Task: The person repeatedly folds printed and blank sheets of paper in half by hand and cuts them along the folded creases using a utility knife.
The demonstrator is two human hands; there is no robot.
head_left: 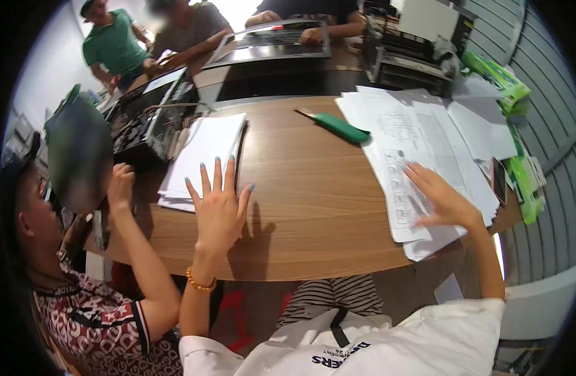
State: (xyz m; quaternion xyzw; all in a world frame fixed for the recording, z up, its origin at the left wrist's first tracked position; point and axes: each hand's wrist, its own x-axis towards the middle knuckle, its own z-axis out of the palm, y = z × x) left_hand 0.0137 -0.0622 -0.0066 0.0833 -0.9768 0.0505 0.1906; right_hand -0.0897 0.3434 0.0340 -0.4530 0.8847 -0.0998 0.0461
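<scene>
With fingers spread, my left hand (220,208) is over the lower right part of a stack of white paper (203,147) at the left of the wooden table (294,207). An orange bead bracelet circles that wrist. My right hand (443,199) is at the printed sheets (397,178) on the right, its fingers apart over them and nothing gripped. Whether either palm presses on the paper is hard to tell. Between the two piles, near the far edge, lies a green-handled tool (341,127) with a thin tip.
A person in a patterned shirt (100,319) sits close at my left, beside an open black case (147,125). Several people are across the table, near a framed panel (272,44). Dark equipment (413,47), green packets (501,81) and a phone (499,180) are at the right.
</scene>
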